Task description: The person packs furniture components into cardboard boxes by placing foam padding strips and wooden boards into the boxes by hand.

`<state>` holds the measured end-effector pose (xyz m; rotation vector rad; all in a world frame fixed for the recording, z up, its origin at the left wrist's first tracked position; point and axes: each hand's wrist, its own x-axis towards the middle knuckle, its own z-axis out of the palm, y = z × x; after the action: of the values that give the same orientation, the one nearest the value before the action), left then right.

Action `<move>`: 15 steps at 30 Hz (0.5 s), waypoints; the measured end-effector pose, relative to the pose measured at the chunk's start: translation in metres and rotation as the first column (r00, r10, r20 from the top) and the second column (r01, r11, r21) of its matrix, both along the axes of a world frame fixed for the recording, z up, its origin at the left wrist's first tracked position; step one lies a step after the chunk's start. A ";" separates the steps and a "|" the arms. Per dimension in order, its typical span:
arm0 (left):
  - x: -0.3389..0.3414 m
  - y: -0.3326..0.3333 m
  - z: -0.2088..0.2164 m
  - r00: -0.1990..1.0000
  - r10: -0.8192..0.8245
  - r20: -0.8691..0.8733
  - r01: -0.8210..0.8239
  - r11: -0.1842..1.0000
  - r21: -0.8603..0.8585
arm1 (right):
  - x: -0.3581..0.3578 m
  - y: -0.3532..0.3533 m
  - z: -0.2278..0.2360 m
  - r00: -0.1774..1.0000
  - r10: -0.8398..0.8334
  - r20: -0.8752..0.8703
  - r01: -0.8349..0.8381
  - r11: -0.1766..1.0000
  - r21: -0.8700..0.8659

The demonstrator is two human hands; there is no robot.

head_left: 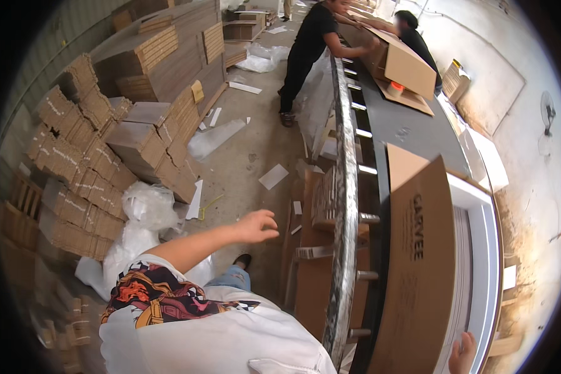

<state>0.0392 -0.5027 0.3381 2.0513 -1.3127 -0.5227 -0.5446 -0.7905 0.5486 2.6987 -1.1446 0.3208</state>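
My left hand (pixel 255 226) hangs in the air over the aisle floor, its fingers loosely bent and apart, with nothing in them. Low at the right, my right hand (pixel 462 353) is partly cut off by the picture's edge. Its visible fingers point up, over the contents of a long open cardboard box (pixel 419 268). Inside that box lie pale flat panels (pixel 462 274) with a white foam strip (pixel 487 249) along the right side. One tall brown flap stands up on the side nearer me. The box rests on a black conveyor belt (pixel 411 134).
A metal rail (pixel 346 187) runs along the conveyor. Two people (pixel 310 53) (pixel 411 37) handle another open carton (pixel 408 65) farther up, with an orange tape roll (pixel 396 86) beside it. Stacked flat cardboard (pixel 84 156) and plastic wrap (pixel 149 209) stand left; paper scraps (pixel 273 177) litter the floor.
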 end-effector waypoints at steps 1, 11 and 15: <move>0.013 -0.001 -0.011 0.999 -0.016 -0.050 0.016 1.000 -0.001 | 0.059 0.028 0.028 0.999 0.045 -0.014 -0.046 0.995 -0.086; 0.217 0.056 -0.025 0.951 0.290 -0.104 -0.297 0.952 -0.067 | 0.432 0.096 0.005 0.739 0.148 0.657 -0.138 0.988 -0.067; 0.279 0.092 -0.037 0.816 0.524 -0.246 -0.546 0.837 -0.027 | 0.540 0.036 -0.083 0.920 0.228 0.318 -0.256 0.966 0.048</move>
<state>0.3186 -0.4105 0.3011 2.0836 -0.5640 -0.4072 -0.0049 -0.7545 0.4656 2.9495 -0.9090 0.7750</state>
